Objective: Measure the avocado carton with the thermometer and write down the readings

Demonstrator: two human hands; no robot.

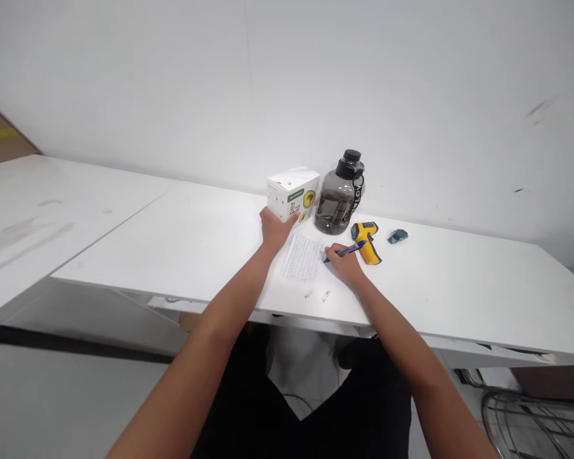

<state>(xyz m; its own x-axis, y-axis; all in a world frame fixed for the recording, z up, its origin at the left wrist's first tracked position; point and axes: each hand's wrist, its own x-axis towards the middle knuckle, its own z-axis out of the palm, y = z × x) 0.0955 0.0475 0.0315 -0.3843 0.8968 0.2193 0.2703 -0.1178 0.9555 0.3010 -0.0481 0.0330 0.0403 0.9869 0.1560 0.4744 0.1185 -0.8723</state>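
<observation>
My left hand (277, 228) is closed around the lower part of a white box (280, 197) with avocado pictures and a green label. In my right hand (343, 262) is a blue pen (347, 250), its tip pointing down and left by the edge of a sheet of paper (302, 258). Dense handwriting covers the sheet, which lies flat on the white table (210, 236). Close beyond my right hand rests a yellow and black infrared thermometer (367, 245), lying on its side.
A large grey translucent water bottle (333, 204) with a black cap stands right of the box. Farther right lies a small dark blue object (398, 236). Two small scraps (326, 295) sit near the front edge. A wall rises behind; a wire rack (536, 414) is low right.
</observation>
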